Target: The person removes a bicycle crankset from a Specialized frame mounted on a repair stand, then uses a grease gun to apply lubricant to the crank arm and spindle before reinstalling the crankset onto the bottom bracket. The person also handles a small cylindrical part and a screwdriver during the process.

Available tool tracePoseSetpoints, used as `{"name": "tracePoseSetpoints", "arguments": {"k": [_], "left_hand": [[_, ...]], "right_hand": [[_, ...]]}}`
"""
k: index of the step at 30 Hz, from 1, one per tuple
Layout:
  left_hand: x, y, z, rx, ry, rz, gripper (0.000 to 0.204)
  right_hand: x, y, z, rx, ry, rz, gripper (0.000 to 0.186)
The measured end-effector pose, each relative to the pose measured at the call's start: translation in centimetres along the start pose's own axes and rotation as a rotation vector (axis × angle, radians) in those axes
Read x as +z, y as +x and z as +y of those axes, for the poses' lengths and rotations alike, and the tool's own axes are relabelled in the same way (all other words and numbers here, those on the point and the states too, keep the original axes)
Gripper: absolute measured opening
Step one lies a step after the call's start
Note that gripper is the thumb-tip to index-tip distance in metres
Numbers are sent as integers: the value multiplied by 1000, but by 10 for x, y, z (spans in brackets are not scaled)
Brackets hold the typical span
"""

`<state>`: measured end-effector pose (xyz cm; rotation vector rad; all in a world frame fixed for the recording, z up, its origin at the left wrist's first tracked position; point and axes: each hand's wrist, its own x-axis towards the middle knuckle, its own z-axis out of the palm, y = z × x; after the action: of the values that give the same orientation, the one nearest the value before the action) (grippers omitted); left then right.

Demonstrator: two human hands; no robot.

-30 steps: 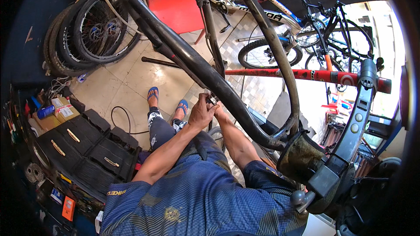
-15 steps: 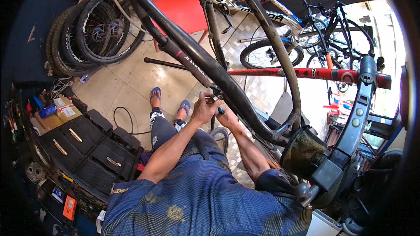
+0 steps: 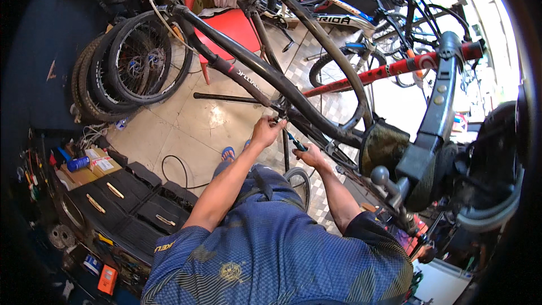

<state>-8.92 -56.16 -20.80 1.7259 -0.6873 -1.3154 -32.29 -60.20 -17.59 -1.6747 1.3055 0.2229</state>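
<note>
A black bicycle frame (image 3: 248, 52) hangs at an angle across the upper middle, held by a stand arm (image 3: 442, 101) on the right. My left hand (image 3: 265, 133) is closed on a small metal part (image 3: 277, 119) at the frame's lower junction; its fingers partly hide that part. Below and to its right, my right hand (image 3: 310, 156) grips a teal-handled tool (image 3: 298, 144), whose thin shank points up-left toward my left hand. The tool's tip is too small to make out clearly.
Loose wheels (image 3: 143, 59) lean at the left beside a red chair (image 3: 223, 25). An open black case (image 3: 113, 203) and cardboard box (image 3: 93, 166) sit among tools at lower left. Other bicycles (image 3: 339, 20) stand behind, a red tube (image 3: 395, 68) crosses rightward, and a cable loops over the tiles.
My right hand has moved down and right, away from my left hand, showing more of the teal tool. The view has shifted, so surroundings sit lower in the picture.
</note>
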Motion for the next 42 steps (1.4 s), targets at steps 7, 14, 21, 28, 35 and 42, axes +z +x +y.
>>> {"name": "tracePoseSetpoints", "arguments": {"k": [7,14,21,28,35,42], "left_hand": [[-4,18,-11,92,83,-76,61],[-7,10,-1,217,164,-23,52],[-9,-4,7,122,125,-25,52],[-2,4,-8,-31,-80,-127,56],[-1,-7,0,-237,-608,-215,47],[-2,-26,7,-218,-730,-261,44]], "right_hand": [[16,13,13,37,-43,108,37],[19,18,7,100,-218,144,40],[9,11,-19,81,-253,41,44],[-8,-13,-37,176,-441,-44,46],[-15,-22,-35,318,-390,-27,52],[-14,-25,-25,143,-275,-68,49]]}}
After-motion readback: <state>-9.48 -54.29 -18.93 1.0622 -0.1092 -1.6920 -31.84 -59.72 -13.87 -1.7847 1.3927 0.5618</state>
